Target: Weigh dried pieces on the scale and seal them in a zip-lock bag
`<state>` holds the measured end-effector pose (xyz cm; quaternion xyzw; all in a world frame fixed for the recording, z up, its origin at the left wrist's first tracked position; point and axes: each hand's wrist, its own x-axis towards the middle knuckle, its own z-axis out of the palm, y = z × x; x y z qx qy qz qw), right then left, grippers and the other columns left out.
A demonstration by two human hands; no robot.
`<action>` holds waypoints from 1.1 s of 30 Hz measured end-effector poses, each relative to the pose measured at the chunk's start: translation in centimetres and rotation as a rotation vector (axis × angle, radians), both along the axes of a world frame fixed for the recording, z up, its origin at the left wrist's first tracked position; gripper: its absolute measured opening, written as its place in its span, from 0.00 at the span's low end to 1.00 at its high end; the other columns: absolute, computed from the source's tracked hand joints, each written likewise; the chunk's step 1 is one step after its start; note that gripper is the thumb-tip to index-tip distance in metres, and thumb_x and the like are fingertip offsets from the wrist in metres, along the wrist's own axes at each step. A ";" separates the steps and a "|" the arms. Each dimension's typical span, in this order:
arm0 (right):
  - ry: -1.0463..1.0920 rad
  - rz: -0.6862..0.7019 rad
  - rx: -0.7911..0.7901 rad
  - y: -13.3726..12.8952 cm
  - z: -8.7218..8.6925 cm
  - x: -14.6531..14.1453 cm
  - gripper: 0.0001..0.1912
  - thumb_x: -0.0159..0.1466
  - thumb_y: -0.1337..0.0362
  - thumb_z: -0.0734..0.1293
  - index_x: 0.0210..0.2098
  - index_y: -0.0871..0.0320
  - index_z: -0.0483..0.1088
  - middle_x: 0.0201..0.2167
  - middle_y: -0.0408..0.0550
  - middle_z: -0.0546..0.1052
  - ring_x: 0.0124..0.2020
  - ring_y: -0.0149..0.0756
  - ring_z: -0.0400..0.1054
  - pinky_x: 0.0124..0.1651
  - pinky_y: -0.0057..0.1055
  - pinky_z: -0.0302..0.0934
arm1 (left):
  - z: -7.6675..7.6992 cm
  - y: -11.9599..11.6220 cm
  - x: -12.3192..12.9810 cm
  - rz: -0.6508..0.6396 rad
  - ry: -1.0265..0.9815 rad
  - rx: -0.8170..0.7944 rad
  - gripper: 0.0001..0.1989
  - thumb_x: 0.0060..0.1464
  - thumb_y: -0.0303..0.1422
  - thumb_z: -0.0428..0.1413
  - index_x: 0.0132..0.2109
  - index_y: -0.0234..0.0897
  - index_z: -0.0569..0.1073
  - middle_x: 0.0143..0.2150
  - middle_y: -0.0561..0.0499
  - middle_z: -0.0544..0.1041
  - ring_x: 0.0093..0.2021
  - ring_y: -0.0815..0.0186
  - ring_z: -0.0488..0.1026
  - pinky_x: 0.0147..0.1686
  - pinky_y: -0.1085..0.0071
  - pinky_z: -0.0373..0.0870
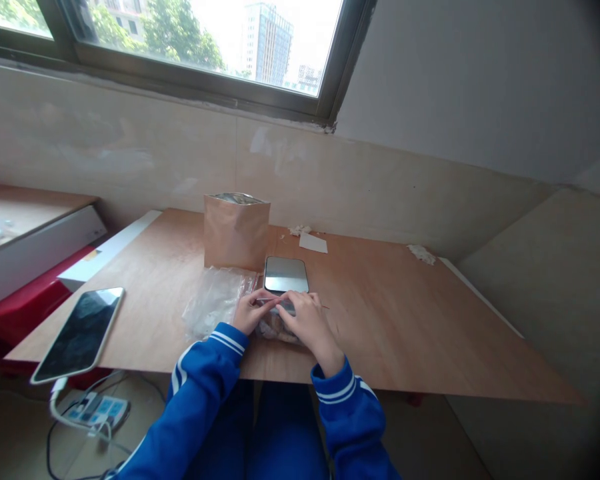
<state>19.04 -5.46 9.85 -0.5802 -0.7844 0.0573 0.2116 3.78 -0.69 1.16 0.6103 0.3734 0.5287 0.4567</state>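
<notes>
A clear zip bag with brownish pieces inside lies at the table's near edge. My left hand pinches its top edge from the left. From the right, my right hand pinches the same edge, its fingertips close to those of the left. Just beyond the hands lies a small flat scale with a shiny top. Left of the hands is a pile of empty clear plastic bags. A brown kraft pouch with a silvery lining stands upright behind them, its mouth open.
On the wooden table, a phone with a charging cable lies at the left edge. White paper and crumpled scraps lie toward the back. A power strip is on the floor below left.
</notes>
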 end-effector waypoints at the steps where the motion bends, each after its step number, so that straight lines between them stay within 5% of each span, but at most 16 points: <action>1: -0.013 -0.003 -0.006 0.0 0.0 0.0 0.08 0.67 0.62 0.62 0.37 0.55 0.72 0.36 0.46 0.79 0.40 0.38 0.68 0.45 0.33 0.52 | 0.0 0.0 0.0 -0.003 -0.005 0.002 0.13 0.50 0.41 0.62 0.35 0.34 0.79 0.34 0.47 0.80 0.37 0.62 0.76 0.38 0.69 0.72; 10: 0.040 -0.016 -0.028 0.3 0.3 0.6 0.14 0.66 0.71 0.59 0.29 0.52 0.73 0.21 0.41 0.75 0.27 0.34 0.64 0.42 0.30 0.50 | 1.1 -0.4 -0.1 -0.044 -0.017 0.022 0.13 0.49 0.42 0.63 0.35 0.36 0.80 0.34 0.47 0.81 0.38 0.61 0.77 0.41 0.66 0.73; 15: 0.052 -0.010 -0.012 0.6 0.0 0.4 0.14 0.65 0.72 0.59 0.30 0.53 0.73 0.21 0.40 0.75 0.23 0.31 0.63 0.43 0.30 0.51 | 1.1 -0.4 -0.2 -0.039 -0.011 0.015 0.13 0.52 0.42 0.61 0.36 0.36 0.81 0.37 0.46 0.81 0.39 0.61 0.77 0.40 0.67 0.73; 22: -0.017 0.037 -0.016 0.7 0.3 0.1 0.12 0.70 0.60 0.59 0.36 0.53 0.74 0.26 0.44 0.78 0.29 0.35 0.69 0.43 0.32 0.51 | 0.7 -0.3 -0.2 0.026 -0.073 0.013 0.12 0.53 0.41 0.61 0.36 0.35 0.80 0.36 0.47 0.80 0.40 0.61 0.77 0.43 0.67 0.72; 33: -0.021 0.016 -0.012 1.1 -0.1 -0.4 0.16 0.69 0.68 0.58 0.32 0.52 0.75 0.25 0.42 0.78 0.27 0.34 0.67 0.44 0.32 0.50 | 0.7 -0.4 -0.4 0.046 -0.050 0.010 0.12 0.53 0.41 0.61 0.36 0.36 0.79 0.34 0.49 0.80 0.37 0.62 0.77 0.40 0.69 0.72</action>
